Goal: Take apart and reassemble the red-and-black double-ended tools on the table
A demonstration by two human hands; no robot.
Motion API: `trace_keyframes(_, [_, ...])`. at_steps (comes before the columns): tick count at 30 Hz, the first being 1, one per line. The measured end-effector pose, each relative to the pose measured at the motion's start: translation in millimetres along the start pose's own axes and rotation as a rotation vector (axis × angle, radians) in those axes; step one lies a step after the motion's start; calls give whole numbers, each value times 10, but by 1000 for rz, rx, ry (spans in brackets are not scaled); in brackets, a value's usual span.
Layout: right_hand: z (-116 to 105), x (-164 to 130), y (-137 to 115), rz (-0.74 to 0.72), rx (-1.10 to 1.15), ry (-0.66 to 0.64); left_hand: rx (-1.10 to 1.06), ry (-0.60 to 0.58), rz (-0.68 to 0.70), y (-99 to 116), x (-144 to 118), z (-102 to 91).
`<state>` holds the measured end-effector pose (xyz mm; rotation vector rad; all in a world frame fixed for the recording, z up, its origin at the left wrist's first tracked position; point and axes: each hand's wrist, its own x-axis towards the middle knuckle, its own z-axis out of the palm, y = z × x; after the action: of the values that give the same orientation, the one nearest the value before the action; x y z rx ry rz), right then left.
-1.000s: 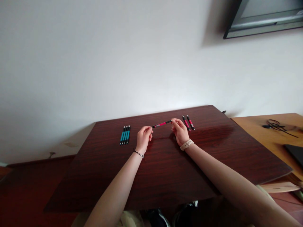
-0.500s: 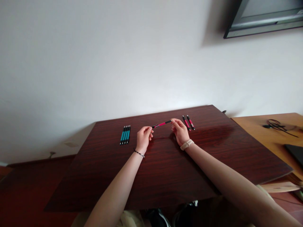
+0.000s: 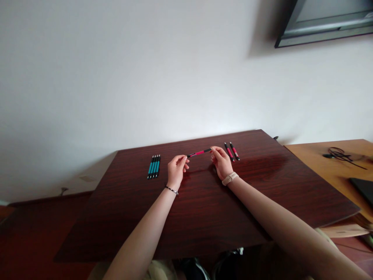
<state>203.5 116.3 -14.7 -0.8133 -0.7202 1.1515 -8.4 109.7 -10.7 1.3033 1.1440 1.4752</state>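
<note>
- Head view: a pink pen (image 3: 199, 153) hangs above the dark table (image 3: 204, 202), pinched at each end, its left tip lower than its right.
- Left hand (image 3: 176, 170) has thumb and forefinger closed on the pen's left end; right hand (image 3: 222, 160) has fingertips closed on the right end (other fingers curled loosely).
- Judging by this, the step in hand is a two-handed hold on the pen, perhaps pulling or twisting an end; a next move would call for a firm pinch and steady wrists.
- Two more pink pens (image 3: 232, 151) lie just beside the right hand.
- Four teal pens (image 3: 154, 166) lie side by side left of the left hand.
</note>
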Motion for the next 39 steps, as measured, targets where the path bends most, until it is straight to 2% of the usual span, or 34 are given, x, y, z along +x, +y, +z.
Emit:
trace_keyframes(5, [13, -21, -57, 49, 56, -50, -198, -18, -90, 68, -9, -1])
trace_keyframes(10, [33, -49, -75, 83, 79, -118, -508, -94, -247, 99, 11, -31])
trace_keyframes(14, [51, -71, -70, 82, 56, -134, -642, -170, -336, 108, 24, -67])
trace_keyframes(23, [86, -113, -98, 82, 48, -163, -690, -351, -411, 227, -47, -73])
trace_keyframes(32, [104, -142, -98, 96, 29, -182, -703, -274, -356, 206, -45, -29])
trace_keyframes(39, [80, -131, -78, 94, 53, -185, -710, -310, -369, 234, -58, -40])
